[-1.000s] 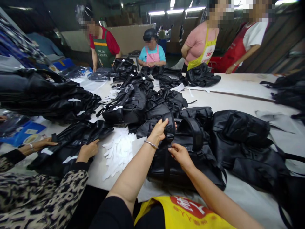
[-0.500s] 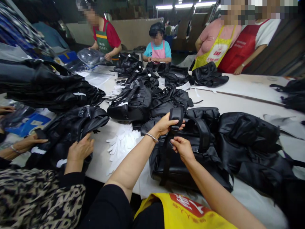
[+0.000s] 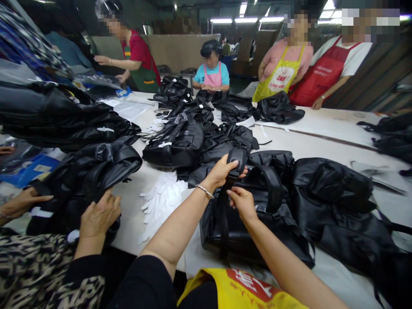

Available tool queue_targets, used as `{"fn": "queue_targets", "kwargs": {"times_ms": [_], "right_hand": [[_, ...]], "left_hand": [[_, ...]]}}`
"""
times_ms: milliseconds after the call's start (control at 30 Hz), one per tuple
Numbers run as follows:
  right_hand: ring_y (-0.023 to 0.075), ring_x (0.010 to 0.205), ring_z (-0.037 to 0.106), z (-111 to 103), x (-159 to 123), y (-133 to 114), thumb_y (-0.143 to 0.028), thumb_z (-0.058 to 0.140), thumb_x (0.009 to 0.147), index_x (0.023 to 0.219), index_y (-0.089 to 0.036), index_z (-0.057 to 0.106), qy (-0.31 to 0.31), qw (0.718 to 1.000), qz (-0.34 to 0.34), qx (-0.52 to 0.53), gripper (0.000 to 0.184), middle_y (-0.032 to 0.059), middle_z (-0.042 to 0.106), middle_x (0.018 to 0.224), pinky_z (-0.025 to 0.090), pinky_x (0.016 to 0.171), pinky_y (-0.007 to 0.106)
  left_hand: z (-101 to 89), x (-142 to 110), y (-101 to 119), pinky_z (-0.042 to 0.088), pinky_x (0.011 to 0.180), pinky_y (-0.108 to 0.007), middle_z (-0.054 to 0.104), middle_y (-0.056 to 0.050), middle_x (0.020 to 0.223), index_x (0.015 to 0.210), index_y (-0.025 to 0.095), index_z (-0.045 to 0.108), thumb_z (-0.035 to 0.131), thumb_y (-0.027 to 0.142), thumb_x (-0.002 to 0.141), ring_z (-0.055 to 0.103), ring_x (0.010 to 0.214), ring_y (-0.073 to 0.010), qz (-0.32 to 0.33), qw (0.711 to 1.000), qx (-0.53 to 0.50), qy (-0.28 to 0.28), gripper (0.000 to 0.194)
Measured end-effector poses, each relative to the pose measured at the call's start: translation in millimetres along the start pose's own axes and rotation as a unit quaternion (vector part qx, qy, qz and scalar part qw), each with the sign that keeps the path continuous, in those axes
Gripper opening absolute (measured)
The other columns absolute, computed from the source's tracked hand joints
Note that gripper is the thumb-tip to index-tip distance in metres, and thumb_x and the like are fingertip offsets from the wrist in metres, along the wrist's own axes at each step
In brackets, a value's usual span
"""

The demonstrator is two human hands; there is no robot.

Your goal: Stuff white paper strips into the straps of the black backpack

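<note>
A black backpack (image 3: 251, 231) lies on the table in front of me. My left hand (image 3: 224, 170) is wrapped round its padded shoulder strap (image 3: 237, 158), close to the buckle, and lifts it above the bag. Just below the buckle, my right hand (image 3: 242, 201) pinches at the dark webbing (image 3: 224, 214), which hangs down over the bag's front. What lies between the right fingertips is small and partly hidden. Behind my right hand the bag's carrying handle (image 3: 273, 189) arches up.
White strips (image 3: 161, 201) lie piled left of my forearm. More black bags (image 3: 331, 189) stand to the right and across the table's middle (image 3: 177, 141). At left, a co-worker's hands (image 3: 99, 210) handle another backpack (image 3: 77, 171). Several people stand or sit behind the table.
My hands stay at the strap and webbing with hardly any shift. A co-worker at the far left has let go of the clear plastic bag and stretches an arm leftward. The view has tilted slightly.
</note>
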State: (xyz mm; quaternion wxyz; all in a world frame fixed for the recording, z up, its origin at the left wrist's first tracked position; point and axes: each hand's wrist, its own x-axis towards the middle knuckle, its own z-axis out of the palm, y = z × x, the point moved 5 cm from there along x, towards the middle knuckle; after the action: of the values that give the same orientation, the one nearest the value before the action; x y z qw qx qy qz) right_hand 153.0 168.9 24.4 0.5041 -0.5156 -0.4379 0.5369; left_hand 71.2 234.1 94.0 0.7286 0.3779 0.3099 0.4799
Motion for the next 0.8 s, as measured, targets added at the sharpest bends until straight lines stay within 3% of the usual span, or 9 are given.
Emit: {"fn": "queue_targets", "kwargs": {"times_ms": [200, 367, 633, 800], "right_hand": [[0.0087, 0.034, 0.040, -4.0, 8.9, -9.0, -0.038, 0.067, 0.060, 0.068, -0.010, 0.057, 0.019, 0.999, -0.018, 0.020, 0.031, 0.0008, 0.049, 0.043, 0.028, 0.032, 0.015], [0.0091, 0.040, 0.044, -7.0, 10.4, -21.2, -0.040, 0.066, 0.063, 0.078, -0.010, 0.061, 0.064, 0.993, -0.057, 0.075, 0.034, 0.0007, 0.052, 0.049, 0.034, 0.036, 0.015], [0.0114, 0.037, 0.046, -8.9, 7.3, -22.4, -0.039, 0.070, 0.059, 0.071, -0.009, 0.059, -0.047, 0.999, 0.018, 0.018, 0.034, 0.0021, 0.051, 0.046, 0.033, 0.032, 0.015], [0.0094, 0.035, 0.042, -12.2, 11.2, -31.0, -0.041, 0.068, 0.061, 0.070, -0.010, 0.059, -0.027, 1.000, -0.012, -0.002, 0.034, 0.0013, 0.050, 0.045, 0.033, 0.031, 0.015]], "left_hand": [[-0.4, 0.0, -7.8, 0.052, 0.063, -0.033, 0.064, -0.008, 0.074, 0.091, 0.014, 0.044, 0.052, 0.021, 0.075, 0.063, 0.068, -0.0174, 0.013, 0.997, 0.011, 0.075, 0.019], [-4.7, -1.4, -23.6, 0.051, 0.052, -0.030, 0.064, -0.008, 0.071, 0.087, 0.014, 0.045, 0.052, 0.027, 0.075, 0.063, 0.066, -0.0195, -0.028, 0.995, 0.029, 0.087, 0.019], [2.3, -0.9, -5.2, 0.053, 0.056, -0.030, 0.062, -0.006, 0.065, 0.087, 0.014, 0.045, 0.051, 0.024, 0.076, 0.062, 0.061, -0.0159, 0.000, 0.995, 0.011, 0.100, 0.016], [9.3, 3.9, -1.2, 0.053, 0.060, -0.031, 0.063, -0.006, 0.067, 0.087, 0.013, 0.046, 0.050, 0.022, 0.076, 0.062, 0.064, -0.0168, -0.008, 0.997, -0.005, 0.073, 0.015]]}}
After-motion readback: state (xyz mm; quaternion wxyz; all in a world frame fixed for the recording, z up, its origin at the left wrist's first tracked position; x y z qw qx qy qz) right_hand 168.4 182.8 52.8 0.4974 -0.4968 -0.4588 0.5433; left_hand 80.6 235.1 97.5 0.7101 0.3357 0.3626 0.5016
